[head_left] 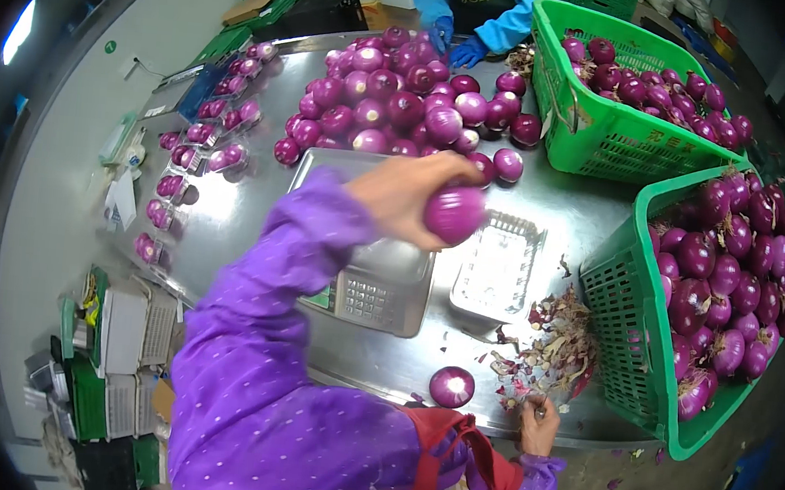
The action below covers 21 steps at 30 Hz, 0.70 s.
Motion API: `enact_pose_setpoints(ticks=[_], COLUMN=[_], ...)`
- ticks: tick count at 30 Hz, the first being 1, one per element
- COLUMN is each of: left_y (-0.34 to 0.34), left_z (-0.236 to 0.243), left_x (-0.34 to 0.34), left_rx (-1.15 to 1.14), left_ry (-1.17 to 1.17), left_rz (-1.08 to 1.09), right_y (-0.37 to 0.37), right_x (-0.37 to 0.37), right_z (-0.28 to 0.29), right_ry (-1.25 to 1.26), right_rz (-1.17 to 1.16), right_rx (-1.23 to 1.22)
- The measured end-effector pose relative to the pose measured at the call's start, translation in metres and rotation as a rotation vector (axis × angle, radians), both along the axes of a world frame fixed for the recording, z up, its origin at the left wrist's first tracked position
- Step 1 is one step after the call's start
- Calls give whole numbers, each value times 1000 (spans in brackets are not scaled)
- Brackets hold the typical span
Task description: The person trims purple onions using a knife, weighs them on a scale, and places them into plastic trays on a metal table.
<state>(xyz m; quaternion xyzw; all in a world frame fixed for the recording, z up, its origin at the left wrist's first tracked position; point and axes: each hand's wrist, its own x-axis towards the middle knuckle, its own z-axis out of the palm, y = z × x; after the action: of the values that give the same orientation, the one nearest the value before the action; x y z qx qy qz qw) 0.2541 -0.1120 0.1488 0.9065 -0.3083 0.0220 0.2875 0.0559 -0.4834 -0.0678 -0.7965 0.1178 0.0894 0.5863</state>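
Observation:
A red onion (pixel 454 217), blurred by motion, is gripped in my left hand (pixel 411 195), which is raised over the electronic scale (pixel 378 302) and beside a clear plastic tray (pixel 500 266). My right hand (pixel 539 428) is closed at the table's near edge, next to a heap of dry onion skins (pixel 556 348). Something small and dark shows at its fingers, too little to name. Another red onion (pixel 451 387) lies by itself on the steel table, to the left of my right hand.
A large pile of onions (pixel 396 96) covers the far middle of the table (pixel 234 240). Two green crates, one far right (pixel 597 151) and one near right (pixel 619 321), hold onions. Packed onion trays (pixel 227 158) line the left. Across the table are a co-worker's blue-gloved hands (pixel 468 52).

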Motion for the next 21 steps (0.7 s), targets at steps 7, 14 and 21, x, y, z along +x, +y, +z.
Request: enact_pose_setpoints(ticks=[7, 14, 21], left_y=[96, 115, 138], left_z=[-45, -67, -96], left_x=[-43, -28, -44], left_rx=[272, 146, 85], left_ry=[186, 155, 65], left_rz=[116, -8, 100], right_y=[53, 187, 299], right_x=[20, 83, 168], right_z=[42, 95, 99], right_ry=[45, -188, -300], right_rz=[220, 428, 593], right_rx=[-8, 185, 213])
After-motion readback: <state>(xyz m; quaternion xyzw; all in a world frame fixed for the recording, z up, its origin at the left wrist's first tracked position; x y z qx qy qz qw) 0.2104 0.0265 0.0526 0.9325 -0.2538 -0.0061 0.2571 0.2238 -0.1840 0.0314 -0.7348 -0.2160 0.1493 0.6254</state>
